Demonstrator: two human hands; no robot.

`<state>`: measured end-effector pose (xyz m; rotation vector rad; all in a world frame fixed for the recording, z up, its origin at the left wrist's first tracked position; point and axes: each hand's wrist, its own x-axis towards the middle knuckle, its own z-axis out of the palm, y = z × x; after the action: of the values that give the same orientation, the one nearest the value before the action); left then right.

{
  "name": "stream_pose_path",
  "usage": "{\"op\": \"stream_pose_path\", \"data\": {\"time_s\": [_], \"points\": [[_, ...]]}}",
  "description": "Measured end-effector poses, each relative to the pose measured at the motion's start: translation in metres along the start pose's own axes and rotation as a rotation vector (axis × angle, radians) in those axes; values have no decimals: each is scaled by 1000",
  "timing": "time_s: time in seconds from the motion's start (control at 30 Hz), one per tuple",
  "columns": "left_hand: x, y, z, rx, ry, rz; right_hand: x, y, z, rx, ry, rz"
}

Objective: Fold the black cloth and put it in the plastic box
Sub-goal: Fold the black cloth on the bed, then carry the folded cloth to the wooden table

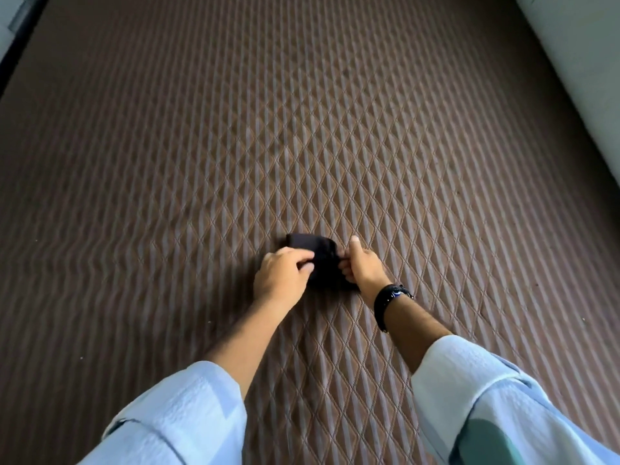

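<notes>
A small black cloth (322, 260), folded into a compact dark bundle, lies on a brown quilted surface (302, 129) near the middle of the head view. My left hand (281, 276) grips its left edge with the fingers curled over the fabric. My right hand (360, 263) pinches the right edge, thumb raised, with a black band on that wrist. Much of the cloth's near part is hidden between the two hands. No plastic box is in view.
The quilted surface with its diamond stitching fills nearly the whole view. A pale wall or ledge (577, 62) runs along the right side, and a dark edge (20, 38) borders the far left corner. Light blue sleeves cover both forearms at the bottom.
</notes>
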<state>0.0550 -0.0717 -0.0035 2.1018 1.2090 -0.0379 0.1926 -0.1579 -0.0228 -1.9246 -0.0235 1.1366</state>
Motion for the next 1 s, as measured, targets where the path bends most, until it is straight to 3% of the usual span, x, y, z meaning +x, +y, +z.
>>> {"op": "stream_pose_path", "data": {"time_s": [0.07, 0.13, 0.2, 0.27, 0.33, 0.4, 0.5, 0.6, 0.87, 1.0], "points": [[0, -12, 5, 95, -79, 102, -2, -3, 5, -90, -9, -23], [3, -14, 7, 34, -59, 140, -4, -4, 9, -297, 20, -78], [4, -11, 6, -119, 70, 16, -9, -5, 9, -336, 36, -97], [-2, -2, -1, -333, 114, -254, -21, -5, 2, -65, -61, -45], [-11, 11, -4, -648, -85, -467, -37, -6, -10, 224, -183, -22], [-26, 32, -10, -939, -300, -531, -58, -10, -28, 352, -189, -53], [-48, 79, -24, -1128, -275, -459, -97, -25, -65, 410, -168, -73], [-79, 146, -46, -1084, -222, -285, -150, -42, -117, 321, -179, -85], [-212, 312, -78, -702, -592, 184, -348, -69, -292, 312, 181, -290], [-312, 378, -77, -717, -778, 341, -478, -30, -357, 383, 366, -324]]}}
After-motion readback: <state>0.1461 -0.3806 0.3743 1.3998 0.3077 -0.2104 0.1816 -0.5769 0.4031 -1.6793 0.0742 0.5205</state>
